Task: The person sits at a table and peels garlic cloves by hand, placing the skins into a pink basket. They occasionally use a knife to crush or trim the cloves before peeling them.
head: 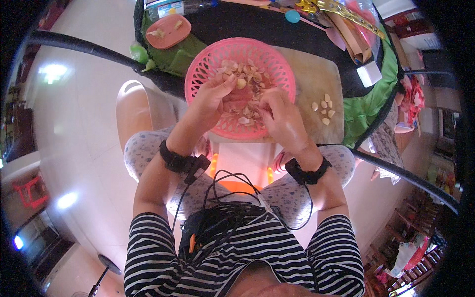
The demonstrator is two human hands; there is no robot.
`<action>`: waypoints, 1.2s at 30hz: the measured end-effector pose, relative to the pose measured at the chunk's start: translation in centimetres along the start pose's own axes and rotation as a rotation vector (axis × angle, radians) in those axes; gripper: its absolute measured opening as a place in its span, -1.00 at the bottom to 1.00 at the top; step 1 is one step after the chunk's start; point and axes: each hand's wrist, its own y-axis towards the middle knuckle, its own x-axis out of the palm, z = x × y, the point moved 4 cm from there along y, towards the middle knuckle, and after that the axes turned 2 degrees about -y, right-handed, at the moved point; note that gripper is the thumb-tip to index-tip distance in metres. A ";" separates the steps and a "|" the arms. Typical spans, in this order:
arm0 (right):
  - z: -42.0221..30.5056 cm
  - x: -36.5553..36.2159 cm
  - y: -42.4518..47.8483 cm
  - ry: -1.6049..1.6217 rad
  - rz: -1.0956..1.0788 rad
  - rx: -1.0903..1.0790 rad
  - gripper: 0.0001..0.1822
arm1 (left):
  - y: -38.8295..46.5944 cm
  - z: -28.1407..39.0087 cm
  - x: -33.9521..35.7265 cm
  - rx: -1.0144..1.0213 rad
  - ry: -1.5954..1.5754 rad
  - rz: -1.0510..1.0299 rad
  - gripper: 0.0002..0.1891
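Observation:
A pink openwork plastic basket (193, 68) stands in front of me with garlic cloves and papery garlic skins (256, 70) inside. Between the thumb and fingers of my left hand (217, 94) is a pale garlic clove (241, 84), held over the basket. My right hand (280, 113) is curled over the basket's right side, its fingertips bent down near the skins; whether anything is pinched there is hidden. Several peeled garlic cloves (324, 111) lie on a cutting board (311, 74), to the right of the basket and partly under it.
A pink plastic dish (169, 31) with scraps sits at the far left. At the back right are a pink spoon (336, 39), a cardboard piece (350, 41) and a small white box (369, 74). A beige bin (133, 104) stands by my left knee. Black cables (230, 182) run between my wrists.

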 end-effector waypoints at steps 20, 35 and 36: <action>0.8 0.4 -0.6 0.093 0.055 0.000 -0.68 | -0.2 -1.4 2.7 0.036 0.553 -0.069 -0.60; 16.0 -4.3 -6.9 -0.614 0.125 0.565 -0.81 | 0.8 1.6 2.1 0.170 0.529 0.230 -0.73; 16.3 -4.3 -7.3 -0.624 0.107 0.549 -0.81 | 0.3 2.5 2.6 0.115 0.538 0.249 -0.71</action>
